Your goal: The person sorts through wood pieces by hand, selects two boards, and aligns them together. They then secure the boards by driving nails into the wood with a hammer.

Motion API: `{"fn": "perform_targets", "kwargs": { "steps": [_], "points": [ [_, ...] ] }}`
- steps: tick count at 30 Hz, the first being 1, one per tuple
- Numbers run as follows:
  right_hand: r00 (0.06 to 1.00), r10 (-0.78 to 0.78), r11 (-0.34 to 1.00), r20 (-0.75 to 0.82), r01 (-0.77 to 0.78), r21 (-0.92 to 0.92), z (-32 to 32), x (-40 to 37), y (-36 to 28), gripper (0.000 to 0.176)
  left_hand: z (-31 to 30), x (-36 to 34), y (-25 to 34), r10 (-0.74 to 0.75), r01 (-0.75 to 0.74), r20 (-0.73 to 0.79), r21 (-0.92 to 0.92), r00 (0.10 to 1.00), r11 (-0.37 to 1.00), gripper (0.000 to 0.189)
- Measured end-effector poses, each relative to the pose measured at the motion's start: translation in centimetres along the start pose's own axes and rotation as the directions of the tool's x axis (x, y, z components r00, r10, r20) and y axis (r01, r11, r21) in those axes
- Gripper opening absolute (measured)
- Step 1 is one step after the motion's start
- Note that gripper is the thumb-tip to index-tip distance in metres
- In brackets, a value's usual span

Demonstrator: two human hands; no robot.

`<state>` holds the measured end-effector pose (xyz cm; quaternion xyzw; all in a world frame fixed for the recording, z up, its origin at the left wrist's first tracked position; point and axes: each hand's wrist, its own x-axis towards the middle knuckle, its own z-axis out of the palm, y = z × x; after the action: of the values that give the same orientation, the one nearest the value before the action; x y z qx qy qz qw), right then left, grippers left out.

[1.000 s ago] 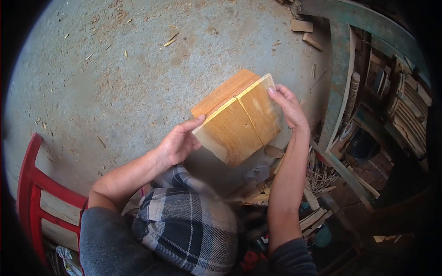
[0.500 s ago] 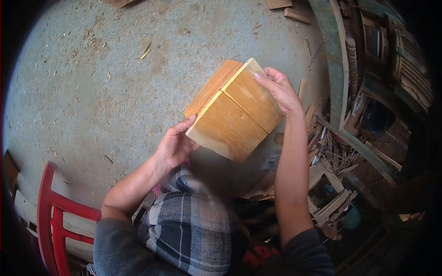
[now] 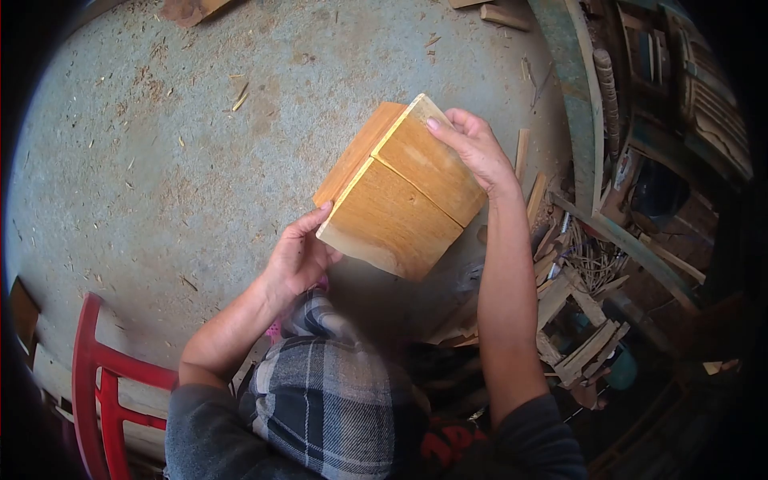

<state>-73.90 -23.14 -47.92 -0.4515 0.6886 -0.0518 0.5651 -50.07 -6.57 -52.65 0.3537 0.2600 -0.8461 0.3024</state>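
A box-like wooden piece (image 3: pixel 404 196) is held up tilted above the floor. Its near face shows two yellowish-brown boards with a thin seam between them, and a redder side board lies along its upper left edge. My left hand (image 3: pixel 300 252) grips the lower left corner, thumb on the edge and fingers partly hidden beneath. At the upper right corner my right hand (image 3: pixel 476 152) has its thumb on the face and its fingers behind the piece.
A red chair frame (image 3: pixel 120 364) stands at the lower left. Wood scraps (image 3: pixel 588 352) and twigs are piled at the right, beside a long greenish beam (image 3: pixel 580 104). Small chips lie on the concrete floor (image 3: pixel 184 160). A brown board (image 3: pixel 188 10) lies at the top.
The view has shifted slightly, and the wooden piece with both hands appears a little further left and up. Both hands keep the same hold.
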Motion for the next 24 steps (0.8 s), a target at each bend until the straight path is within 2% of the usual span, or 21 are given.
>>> {"fn": "perform_targets", "kwargs": {
  "steps": [8, 12, 14, 18, 20, 24],
  "points": [
    [1.0, -0.006, 1.0, 0.013, 0.006, 0.008, 0.1, 0.0, 0.1, 0.035, 0.4, -0.4, 0.1, 0.018, -0.018, 0.002, 0.019, 1.0, 1.0, 0.033],
    [0.999, -0.007, 0.999, 0.05, 0.009, -0.035, -0.2, 0.1, -0.3, 0.035, 0.6, -1.3, 0.2, 0.031, -0.026, -0.079, 0.068, 0.996, 0.997, 0.035],
    [0.998, -0.06, 0.998, -0.025, 0.06, -0.009, -0.1, 0.5, -0.7, 0.038, -0.1, -1.5, 0.3, -0.067, 0.068, -0.026, 0.056, 0.997, 0.996, 0.034],
    [0.995, -0.098, 0.995, -0.01, 0.098, -0.035, 0.6, 1.1, -2.9, 0.041, -1.1, -0.6, 0.0, -0.074, 0.074, -0.01, 0.009, 0.997, 0.997, 0.032],
    [0.995, -0.044, 0.985, 0.085, 0.057, -0.163, 0.6, 1.5, -3.7, 0.03, -1.4, -0.1, -0.2, -0.063, 0.063, -0.017, 0.004, 0.998, 0.998, 0.03],
    [0.996, 0.0, 0.974, 0.086, 0.02, -0.228, 0.6, 2.1, -3.9, 0.027, -0.9, -0.3, 0.0, -0.05, 0.05, -0.017, -0.042, 0.999, 0.998, 0.029]
  ]
}}
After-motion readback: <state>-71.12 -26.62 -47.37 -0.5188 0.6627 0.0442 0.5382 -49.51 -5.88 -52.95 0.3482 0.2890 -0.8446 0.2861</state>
